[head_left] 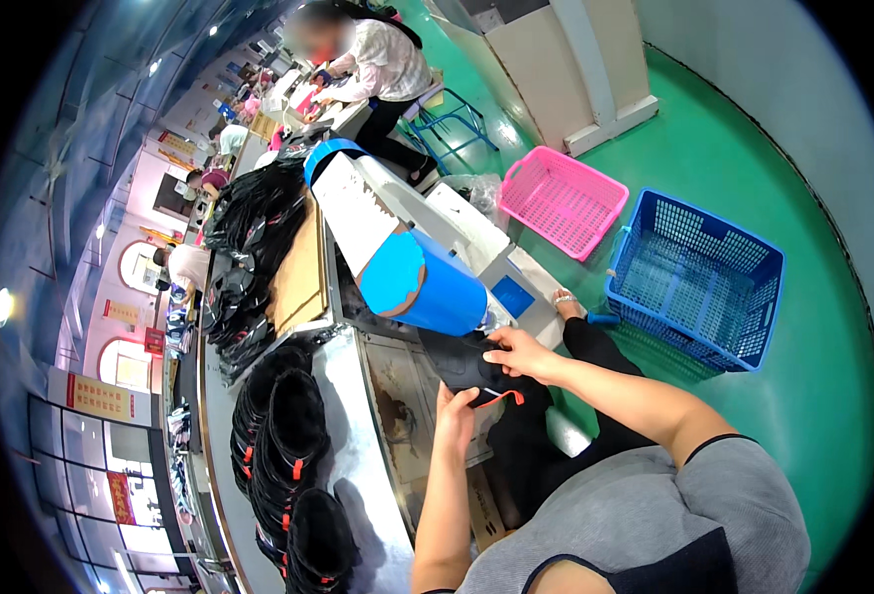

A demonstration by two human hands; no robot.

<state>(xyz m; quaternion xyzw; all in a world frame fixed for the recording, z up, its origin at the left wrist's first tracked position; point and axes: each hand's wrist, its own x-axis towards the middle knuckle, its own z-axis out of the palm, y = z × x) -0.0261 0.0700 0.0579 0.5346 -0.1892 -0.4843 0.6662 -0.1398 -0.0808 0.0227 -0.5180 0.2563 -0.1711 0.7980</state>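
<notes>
A black shoe upper [457,363] with a red-orange pull tab sits under the end of a blue and white machine [437,282]. My left hand [455,416] grips its near edge, thumb and fingers closed on it. With bent fingers, my right hand [518,354] pinches its right side, close to the machine's small metal end. The machine's head hides the far part of the upper. To the left, stacks of nested black shoe uppers [298,411] with red-orange tabs stand on a metal tabletop [362,445].
A pink basket [565,203] and a blue basket [694,282] stand on the green floor at right. Black pieces in plastic [244,252] and brown cardboard [301,272] lie beyond the stacks. Another person [382,64] works at a bench farther off, beside a blue stool [452,124].
</notes>
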